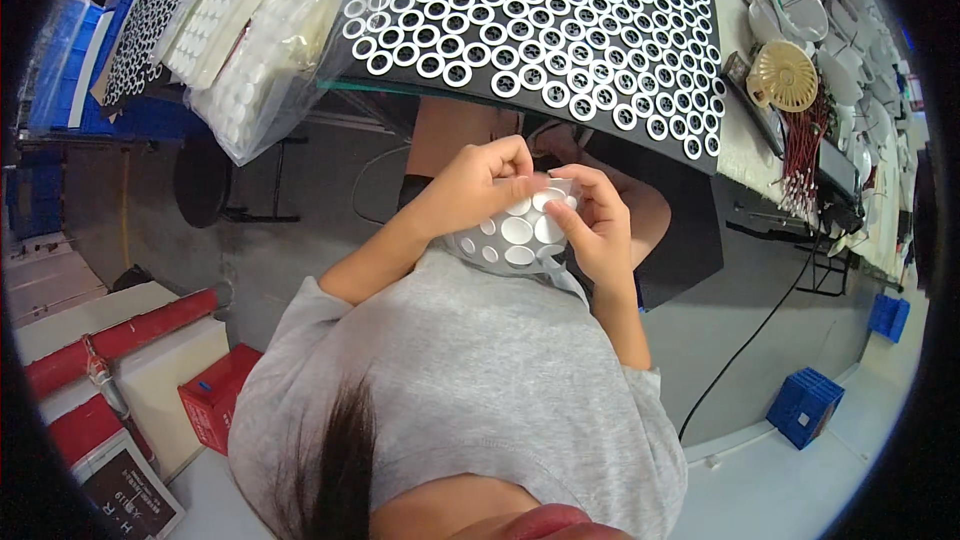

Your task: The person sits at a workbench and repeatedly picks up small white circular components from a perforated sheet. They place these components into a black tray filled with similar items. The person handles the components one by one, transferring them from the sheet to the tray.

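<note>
In front of my chest hangs a translucent sheet of white round stickers [518, 231], the dots varying in size. My right hand [602, 230] grips the sheet's upper right part, its thumb pressed on the front and the fingers behind. At the top edge my left hand [488, 180] is closed with fingers curled and thumb stretched toward the right hand. Its fingertips are slightly blurred and touch the sheet there; whether a single sticker is between them is hidden. Beyond my hands, many white rings with black centres [541, 16] lie in rows on a black board [690, 162].
Plastic bags of white round parts [240, 90] overhang the table at the left. To the right are a cream fluted dish [783, 76], red wires [800, 155] and white lamp-like parts [845, 75]. A red box [215, 395] and blue crates [806, 407] stand behind me; a black cable [745, 350] crosses the floor.
</note>
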The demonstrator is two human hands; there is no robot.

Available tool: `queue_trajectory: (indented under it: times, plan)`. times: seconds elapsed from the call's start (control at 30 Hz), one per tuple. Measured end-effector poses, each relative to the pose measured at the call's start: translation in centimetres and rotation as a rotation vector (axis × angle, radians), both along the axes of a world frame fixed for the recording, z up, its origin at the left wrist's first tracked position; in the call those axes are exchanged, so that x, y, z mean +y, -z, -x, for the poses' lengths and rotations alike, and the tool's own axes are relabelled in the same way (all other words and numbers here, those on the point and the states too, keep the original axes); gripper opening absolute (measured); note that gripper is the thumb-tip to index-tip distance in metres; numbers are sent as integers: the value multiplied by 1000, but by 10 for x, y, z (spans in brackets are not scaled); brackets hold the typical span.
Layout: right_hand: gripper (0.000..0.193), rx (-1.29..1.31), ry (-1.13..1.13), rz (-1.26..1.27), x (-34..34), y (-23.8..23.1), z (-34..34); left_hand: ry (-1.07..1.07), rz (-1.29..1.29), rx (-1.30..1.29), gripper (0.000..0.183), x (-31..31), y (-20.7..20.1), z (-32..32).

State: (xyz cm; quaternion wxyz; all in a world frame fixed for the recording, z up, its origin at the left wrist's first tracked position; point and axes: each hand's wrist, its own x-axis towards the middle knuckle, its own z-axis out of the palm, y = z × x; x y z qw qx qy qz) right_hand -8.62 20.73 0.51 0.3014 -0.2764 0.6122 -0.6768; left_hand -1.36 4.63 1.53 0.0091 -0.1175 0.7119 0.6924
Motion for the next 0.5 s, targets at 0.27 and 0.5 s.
queue_trajectory:
  times: [0.27,0.5]
  plan:
    - [19,-80,1,4,9,4,0,242,199,41,21,1,-6,1]
    - [24,565,80,-76,2,-16,5,360,232,90,27,0,6,2]
